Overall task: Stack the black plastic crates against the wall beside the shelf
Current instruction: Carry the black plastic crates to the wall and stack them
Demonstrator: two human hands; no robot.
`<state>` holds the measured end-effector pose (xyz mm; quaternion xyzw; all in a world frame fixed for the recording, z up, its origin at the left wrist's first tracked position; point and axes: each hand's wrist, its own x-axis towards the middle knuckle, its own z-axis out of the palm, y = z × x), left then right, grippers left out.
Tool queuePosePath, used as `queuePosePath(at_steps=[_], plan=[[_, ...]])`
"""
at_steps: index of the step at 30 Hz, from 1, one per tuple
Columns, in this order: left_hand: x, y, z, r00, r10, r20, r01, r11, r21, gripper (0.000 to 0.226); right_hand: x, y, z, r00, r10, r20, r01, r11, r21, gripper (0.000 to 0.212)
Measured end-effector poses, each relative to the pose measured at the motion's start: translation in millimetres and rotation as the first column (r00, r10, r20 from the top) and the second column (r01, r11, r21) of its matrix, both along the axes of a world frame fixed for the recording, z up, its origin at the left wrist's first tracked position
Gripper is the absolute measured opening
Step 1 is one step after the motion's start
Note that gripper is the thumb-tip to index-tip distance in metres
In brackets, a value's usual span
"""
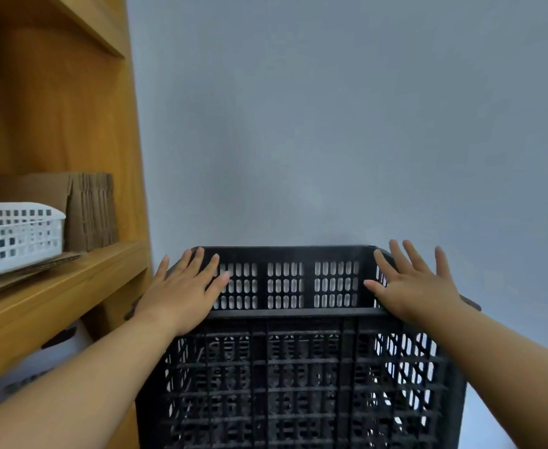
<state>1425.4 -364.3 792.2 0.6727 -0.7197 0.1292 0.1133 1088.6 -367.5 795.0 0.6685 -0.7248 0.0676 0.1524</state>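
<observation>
A black plastic crate [285, 367] with slotted walls stands against the pale grey wall [331, 124], right beside the wooden shelf [72, 280]. Its open top faces up, and through its near wall I see more black lattice below. My left hand [182, 290] lies flat over the crate's left rim with fingers spread, holding nothing. My right hand [412, 283] rests flat on the right rim in the same way, fingers apart.
On the shelf board at left sit a white perforated basket [13, 238] and a stack of folded cardboard [88, 212]. A white box [39, 364] shows below the board. The shelf's upright post stands just left of the crate.
</observation>
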Motion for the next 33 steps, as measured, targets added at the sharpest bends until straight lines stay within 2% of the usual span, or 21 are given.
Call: queuePosePath(at_steps=[2, 5, 7, 13, 20, 33], plan=[[0, 0, 0, 1.0, 0.005, 0.002, -0.005, 1.0, 0.006, 0.064, 9, 0, 2, 0.995, 0.095, -0.008, -0.095, 0.995, -0.012, 0.065], [0, -1, 0, 1.0, 0.017, -0.001, -0.017, 1.0, 0.024, 0.064, 19, 0, -6, 0.969, 0.119, 0.214, -0.13, 0.991, 0.036, 0.065], [0, -1, 0, 1.0, 0.027, -0.012, -0.027, 0.999, 0.032, 0.064, 19, -2, -11, 0.957, 0.112, 0.266, -0.117, 0.993, 0.006, 0.065], [1, -5, 2, 0.998, 0.024, -0.049, -0.022, 0.999, 0.036, 0.064, 20, -4, -11, 0.953, 0.104, 0.285, -0.105, 0.994, -0.013, 0.065], [-1, -1, 0, 0.995, 0.099, -0.033, -0.099, 0.995, 0.01, 0.066, 20, -3, -11, 0.948, 0.101, 0.301, -0.097, 0.995, -0.027, 0.067], [2, -6, 1, 0.991, 0.064, -0.116, -0.06, 0.997, 0.038, 0.063, 21, -5, -11, 0.953, 0.09, 0.29, -0.074, 0.995, -0.064, 0.071]])
